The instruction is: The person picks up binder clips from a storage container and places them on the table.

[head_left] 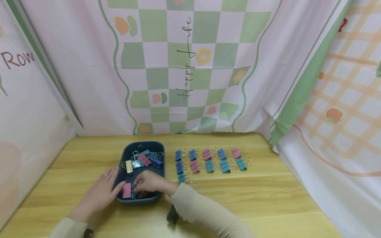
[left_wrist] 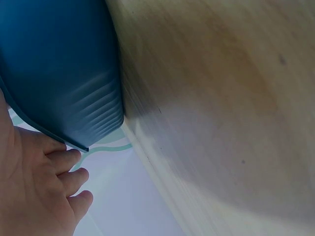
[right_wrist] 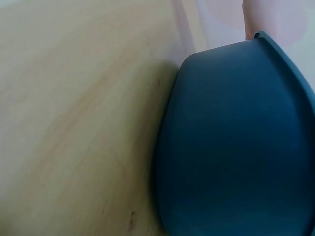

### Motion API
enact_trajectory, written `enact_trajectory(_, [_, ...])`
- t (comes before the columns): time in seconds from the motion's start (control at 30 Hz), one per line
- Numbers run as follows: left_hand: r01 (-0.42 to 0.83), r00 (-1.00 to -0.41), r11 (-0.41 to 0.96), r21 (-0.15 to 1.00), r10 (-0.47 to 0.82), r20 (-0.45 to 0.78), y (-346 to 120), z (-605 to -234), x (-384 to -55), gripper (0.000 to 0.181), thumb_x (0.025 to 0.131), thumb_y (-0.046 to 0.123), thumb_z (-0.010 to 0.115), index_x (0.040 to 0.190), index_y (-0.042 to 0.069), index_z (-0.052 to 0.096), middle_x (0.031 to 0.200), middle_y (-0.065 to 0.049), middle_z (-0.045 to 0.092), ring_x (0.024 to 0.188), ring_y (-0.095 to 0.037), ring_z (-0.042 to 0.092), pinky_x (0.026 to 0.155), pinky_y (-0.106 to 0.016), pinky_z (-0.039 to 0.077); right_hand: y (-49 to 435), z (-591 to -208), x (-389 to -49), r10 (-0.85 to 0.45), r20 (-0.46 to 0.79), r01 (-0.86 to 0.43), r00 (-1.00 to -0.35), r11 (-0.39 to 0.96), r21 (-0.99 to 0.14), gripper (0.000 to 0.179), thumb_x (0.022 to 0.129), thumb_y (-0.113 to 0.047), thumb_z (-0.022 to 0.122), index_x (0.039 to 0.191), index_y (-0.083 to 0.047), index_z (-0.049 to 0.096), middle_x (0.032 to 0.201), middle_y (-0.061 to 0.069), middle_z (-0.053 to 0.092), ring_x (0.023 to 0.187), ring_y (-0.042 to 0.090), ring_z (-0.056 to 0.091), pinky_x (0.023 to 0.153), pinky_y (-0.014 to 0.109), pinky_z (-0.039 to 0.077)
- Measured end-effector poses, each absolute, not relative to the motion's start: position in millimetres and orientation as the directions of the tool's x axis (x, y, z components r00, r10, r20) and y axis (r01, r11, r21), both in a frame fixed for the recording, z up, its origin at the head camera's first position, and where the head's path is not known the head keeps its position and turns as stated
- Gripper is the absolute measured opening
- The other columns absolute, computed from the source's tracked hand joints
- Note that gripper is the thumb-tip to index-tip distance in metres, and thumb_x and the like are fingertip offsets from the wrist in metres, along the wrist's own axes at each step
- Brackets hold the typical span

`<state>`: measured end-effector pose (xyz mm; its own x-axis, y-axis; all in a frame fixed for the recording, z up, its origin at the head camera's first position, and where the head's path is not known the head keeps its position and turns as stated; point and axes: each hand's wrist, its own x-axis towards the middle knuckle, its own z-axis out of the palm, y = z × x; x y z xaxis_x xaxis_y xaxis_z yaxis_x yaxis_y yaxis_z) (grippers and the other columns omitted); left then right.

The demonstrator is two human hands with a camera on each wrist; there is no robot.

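A dark blue plastic bin (head_left: pixel 163 155) on the wooden table holds several binder clips. My left hand (head_left: pixel 102 188) rests along its left rim, fingers extended outside and thumb reaching over the edge beside a pink binder clip (head_left: pixel 127 190). In the left wrist view, the fingers of that hand lie against the bin's rim. My right hand (head_left: pixel 150 181) reaches inside the near end of the bin, its thumb and forefinger pinching a teal binder clip (head_left: pixel 133 193) next to the pink one. The bin's wall (right_wrist: pixel 236 137) hides this hand in the right wrist view.
Farther back in the bin lie a cream clip (head_left: pixel 129 167), a pink clip (head_left: pixel 144 160) and a blue clip (head_left: pixel 155 162). Right of the bin, blue, pink and teal clips (head_left: pixel 209 166) stand in rows. A black object (head_left: pixel 172 215) shows under the right sleeve. Curtains enclose the table.
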<state>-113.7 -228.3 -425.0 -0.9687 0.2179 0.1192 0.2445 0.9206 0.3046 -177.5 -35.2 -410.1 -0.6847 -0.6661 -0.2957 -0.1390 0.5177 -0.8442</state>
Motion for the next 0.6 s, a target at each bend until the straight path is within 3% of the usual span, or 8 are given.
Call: enact_trajectory(0.6, [0.252,-0.967,0.922,0.295,0.225,0.122,-231.0,-428.1,-114.4,0.064,0.097,0.034,0.042,0.139,-0.012,0.025,0.143,-0.028,0.025,0.129,-0.046,0.022,0.104,-0.056,0.019,-33.9,-409.9,-183.5,-0.650,-0.315,-0.125,-0.692,0.537,-0.834,0.009,0.078,0.000,0.069,0.086,-0.002,0.065,0.065,0.003,0.064,0.059,0.016,0.063,0.053,0.025,0.053])
